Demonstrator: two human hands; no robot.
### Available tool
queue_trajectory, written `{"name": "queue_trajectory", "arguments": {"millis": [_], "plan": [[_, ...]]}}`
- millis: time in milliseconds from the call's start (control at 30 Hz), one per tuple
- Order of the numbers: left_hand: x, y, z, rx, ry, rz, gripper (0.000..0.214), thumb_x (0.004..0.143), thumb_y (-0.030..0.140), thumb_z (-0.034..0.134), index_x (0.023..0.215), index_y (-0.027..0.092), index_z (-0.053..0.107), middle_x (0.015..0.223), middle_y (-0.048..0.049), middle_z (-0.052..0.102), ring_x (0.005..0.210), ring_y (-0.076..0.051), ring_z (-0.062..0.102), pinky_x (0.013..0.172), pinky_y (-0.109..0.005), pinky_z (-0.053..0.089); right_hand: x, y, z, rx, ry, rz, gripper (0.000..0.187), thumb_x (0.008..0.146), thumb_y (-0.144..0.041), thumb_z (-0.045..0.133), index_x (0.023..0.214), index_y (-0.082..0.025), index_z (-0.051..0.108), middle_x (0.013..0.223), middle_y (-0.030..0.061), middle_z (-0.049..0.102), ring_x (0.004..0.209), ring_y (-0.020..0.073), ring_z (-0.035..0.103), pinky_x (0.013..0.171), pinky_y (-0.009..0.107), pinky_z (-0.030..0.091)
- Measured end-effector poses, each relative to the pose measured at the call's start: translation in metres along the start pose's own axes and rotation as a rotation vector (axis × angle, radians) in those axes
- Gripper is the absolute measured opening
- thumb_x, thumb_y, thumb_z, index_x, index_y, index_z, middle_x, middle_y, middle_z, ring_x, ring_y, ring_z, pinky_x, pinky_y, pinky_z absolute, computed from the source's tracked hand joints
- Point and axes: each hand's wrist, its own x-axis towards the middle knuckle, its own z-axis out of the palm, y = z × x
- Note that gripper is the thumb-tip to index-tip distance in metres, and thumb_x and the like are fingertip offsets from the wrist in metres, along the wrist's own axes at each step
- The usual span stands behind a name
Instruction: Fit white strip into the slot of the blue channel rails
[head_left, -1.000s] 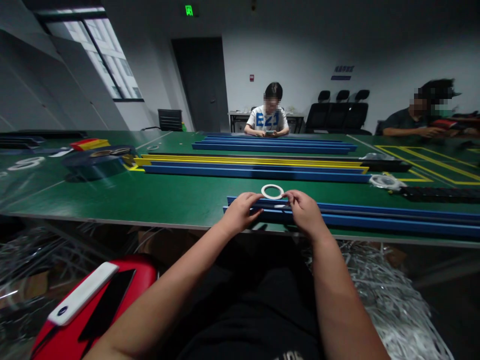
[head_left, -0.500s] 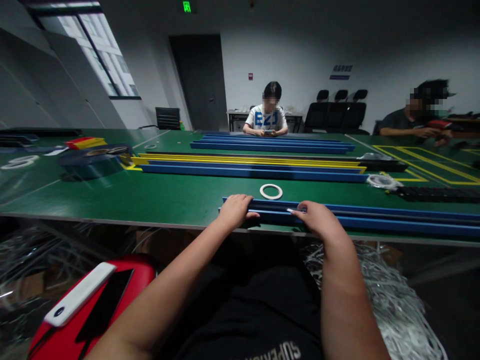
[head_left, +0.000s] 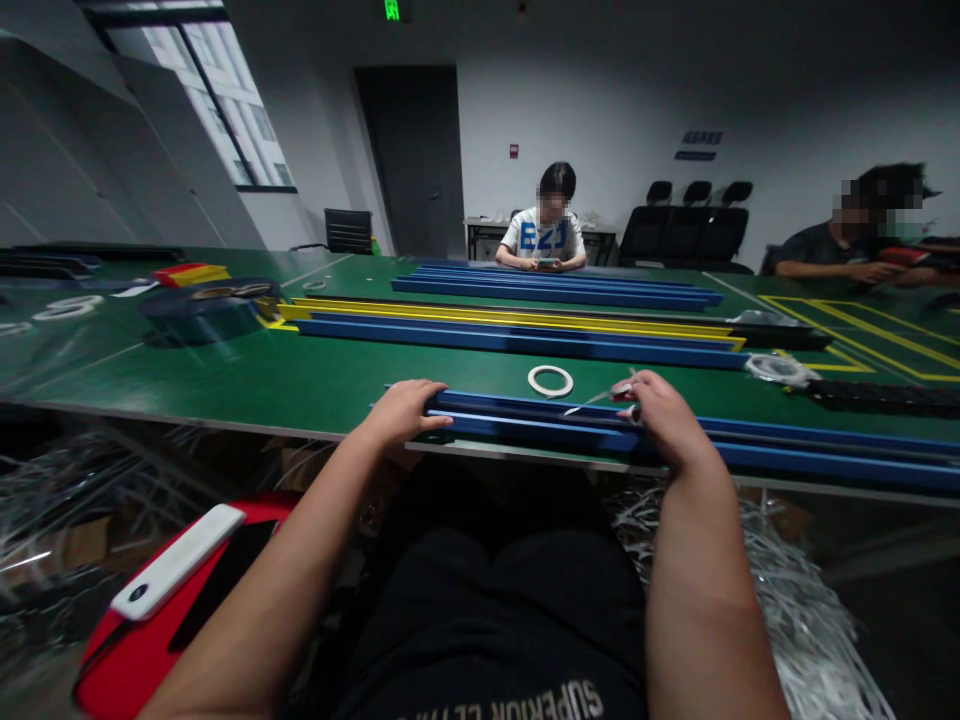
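A long blue channel-shaped rail lies along the near table edge, running out of view at the right. My left hand is closed around it near its left end, thumb on the near side. Over the rail, my right hand pinches a thin whitish strip, whose free end slants down to the rail. Whether the strip is stuck to the rail there, I cannot tell. Just beyond the rail lies a white ring-shaped roll, flat on the green table.
Yellow rails and more blue rails lie farther back. A large dark roll sits at left, a plastic-wrapped coil at right. Heaped pale strips fill the floor at right. Two people sit across the table.
My left hand and the blue rail have shifted left. My right hand has risen a little, and a longer length of the whitish strip now shows from its fingers.
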Motion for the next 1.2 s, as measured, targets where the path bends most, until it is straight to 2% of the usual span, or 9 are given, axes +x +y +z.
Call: {"name": "queue_trajectory", "arguments": {"millis": [100,233,400,567,633,733,900,1033,1200], "plan": [[0.010,0.025,0.004,0.017,-0.004,-0.043,0.079,0.079,0.071,0.053,0.141,0.023,0.045,0.132,-0.0133,0.058,0.124,-0.031,0.051,0.107,-0.048,0.034,-0.008,-0.004,-0.002,0.451,0.003,0.034,0.022,0.086,-0.044,0.054,0.083,-0.022,0.053,0.096,0.0055,0.068,0.088,0.0186,0.064,0.073,0.034,0.054],[0.031,0.086,0.013,-0.033,-0.030,0.048,0.084,0.081,0.071,0.050,0.147,0.021,0.034,0.142,-0.0151,0.050,0.131,-0.030,0.044,0.112,-0.052,0.026,-0.014,-0.008,-0.006,0.673,0.000,0.048,0.030,0.080,-0.048,0.065,0.082,-0.022,0.050,0.071,-0.0012,0.059,0.076,0.0179,0.065,0.069,0.034,0.055],[0.054,0.163,0.027,-0.041,-0.013,0.170,0.082,0.083,0.068,0.051,0.146,0.019,0.032,0.142,-0.0180,0.048,0.130,-0.031,0.044,0.110,-0.053,0.028,-0.012,-0.004,-0.005,0.610,-0.038,0.083,0.030,0.080,-0.049,0.067,0.086,-0.023,0.054,0.056,-0.0082,0.039,0.047,0.0071,0.042,0.045,0.018,0.037],[0.073,0.192,0.038,-0.006,0.010,0.143,0.079,0.082,0.071,0.049,0.139,0.018,0.039,0.133,-0.0189,0.055,0.121,-0.032,0.051,0.104,-0.051,0.034,-0.011,0.000,-0.002,0.377,-0.033,0.081,0.039,0.079,-0.060,0.062,0.086,-0.022,0.057,0.052,-0.0095,0.032,0.044,0.0069,0.027,0.042,0.020,0.028],[0.077,0.190,0.040,0.017,0.008,0.116,0.076,0.080,0.073,0.049,0.131,0.018,0.046,0.123,-0.0172,0.060,0.114,-0.031,0.056,0.098,-0.047,0.039,-0.012,-0.001,-0.003,0.210,-0.030,0.057,0.042,0.076,-0.062,0.063,0.084,-0.021,0.058,0.054,-0.0077,0.040,0.046,0.0073,0.031,0.043,0.021,0.028],[0.078,0.181,0.041,0.031,0.040,0.125,0.073,0.078,0.074,0.050,0.125,0.019,0.051,0.115,-0.0151,0.063,0.107,-0.031,0.059,0.091,-0.042,0.043,-0.013,-0.006,-0.008,-0.101,-0.138,-0.009,0.044,0.074,-0.062,0.065,0.082,-0.019,0.063,0.067,-0.0013,0.058,0.057,0.0109,0.048,0.053,0.023,0.037],[0.062,0.146,0.034,0.046,0.035,0.132,0.068,0.077,0.074,0.052,0.118,0.020,0.056,0.109,-0.0136,0.066,0.104,-0.030,0.061,0.087,-0.040,0.044,-0.012,-0.002,-0.013,-0.496,-0.196,-0.045,0.046,0.073,-0.059,0.068,0.096,-0.019,0.071,0.092,0.0072,0.071,0.084,0.0210,0.062,0.073,0.029,0.045],[0.039,0.094,0.021,0.020,0.025,0.108,0.069,0.078,0.070,0.056,0.128,0.023,0.053,0.117,-0.0120,0.065,0.113,-0.029,0.058,0.095,-0.039,0.042,-0.009,0.009,-0.002,-0.665,-0.270,0.024,0.043,0.071,-0.046,0.074,0.105,-0.019,0.071,0.095,0.0085,0.072,0.085,0.0214,0.064,0.074,0.028,0.045],[0.006,0.008,0.005,-0.004,-0.038,0.039,0.071,0.077,0.067,0.060,0.132,0.023,0.054,0.132,-0.0105,0.060,0.121,-0.028,0.054,0.102,-0.038,0.040,-0.007,0.010,0.017,-0.744,-0.378,-0.020,0.016,0.078,-0.031,0.064,0.089,-0.024,0.074,0.081,0.0038,0.071,0.076,0.0180,0.062,0.069,0.026,0.043]]}}
